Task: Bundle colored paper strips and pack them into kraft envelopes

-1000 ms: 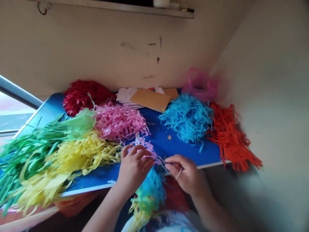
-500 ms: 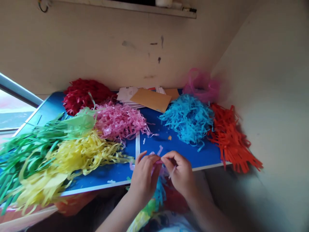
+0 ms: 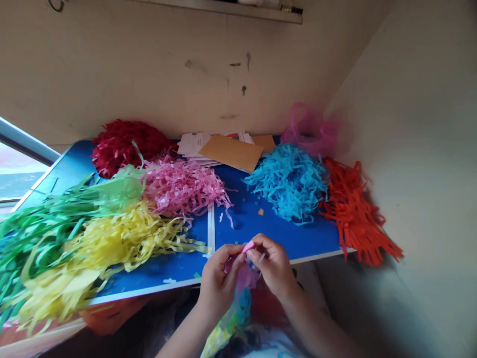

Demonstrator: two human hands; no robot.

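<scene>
Both hands meet just past the near edge of the blue table [image 3: 238, 189]. My left hand [image 3: 219, 273] pinches a pink tissue paper tassel [image 3: 248, 246], thumb against fingers. From the other side, my right hand [image 3: 271, 263] grips the same tassel's top between thumb and fingertips. Pinkish strands [image 3: 248, 276] dangle below my fingers. Under them hang blue and yellow-green tissue strips [image 3: 233, 315], partly hidden by my left wrist. How the pink piece joins the strips below cannot be made out.
Fringed paper piles lie around: dark red [image 3: 126, 146], pink [image 3: 182, 186], green [image 3: 48, 219] and yellow [image 3: 126, 238] on the left, blue [image 3: 290, 181] and orange-red [image 3: 357, 209] on the right. Envelopes [image 3: 231, 151] and a pink plastic bag [image 3: 313, 132] lie at the back, by the wall.
The pink strands that stuck out above my hands now hang below them. A pink tip shows between my fingertips, and my left fingers have curled in more.
</scene>
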